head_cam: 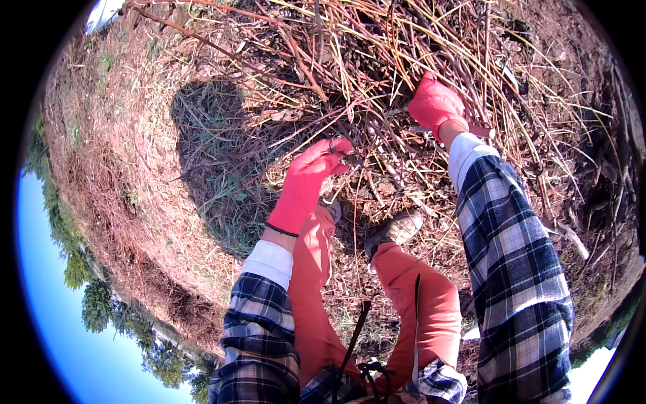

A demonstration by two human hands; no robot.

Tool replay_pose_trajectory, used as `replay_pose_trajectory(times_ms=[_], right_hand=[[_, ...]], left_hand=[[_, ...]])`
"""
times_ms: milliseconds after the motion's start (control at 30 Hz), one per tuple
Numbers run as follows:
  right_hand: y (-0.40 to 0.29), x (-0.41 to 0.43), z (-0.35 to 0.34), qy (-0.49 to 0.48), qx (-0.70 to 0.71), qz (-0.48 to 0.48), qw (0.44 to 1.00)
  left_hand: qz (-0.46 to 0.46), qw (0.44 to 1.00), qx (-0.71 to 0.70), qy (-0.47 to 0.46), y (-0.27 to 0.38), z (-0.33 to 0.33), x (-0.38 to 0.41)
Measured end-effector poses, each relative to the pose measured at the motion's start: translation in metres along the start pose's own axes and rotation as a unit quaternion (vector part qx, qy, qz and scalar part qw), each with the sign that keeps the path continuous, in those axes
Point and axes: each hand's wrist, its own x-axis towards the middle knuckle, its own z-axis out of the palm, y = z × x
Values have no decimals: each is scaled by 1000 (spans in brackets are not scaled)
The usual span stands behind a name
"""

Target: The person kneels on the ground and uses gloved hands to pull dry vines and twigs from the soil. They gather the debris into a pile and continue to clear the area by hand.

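A pile of long, thin cut stems (373, 55), reddish and yellowish, lies on the ground before me. My right hand (438, 103), in a red glove, is closed into a fist among the stems at the pile's near edge. Stems run up to its fingers, which are turned away from view. Just behind its wrist, a thicker branch (485, 132) shows a pale cut end. My left hand (318, 164), gloved likewise, hovers at the pile's lower left with curled fingers and thumb apart. I see nothing held between them.
My boot (401, 227) stands on leaf litter close to the stems. One long brown branch (202, 38) reaches out leftward from the pile. Dry grass (131, 166) covers the ground at left, and more branches (575, 240) lie in shade at right. Dark straps (356, 328) hang at my waist.
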Motion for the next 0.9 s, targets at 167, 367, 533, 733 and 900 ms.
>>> replay_pose_trajectory(times_ms=[167,367,533,733,900], right_hand=[[-1,0,-1,-2,-13,13,1000],[8,-4,5,49,-4,-12,999],[6,-11,1,68,18,-35,997],[11,-9,-2,35,22,-45,998],[13,-5,7,89,49,-65,993]], left_hand=[[7,994,108,32,19,-2,10],[-52,981,180,-53,42,17,26],[-152,981,47,-111,30,9,20],[-154,961,143,-181,37,36,12],[5,962,186,-201,50,37,27]])
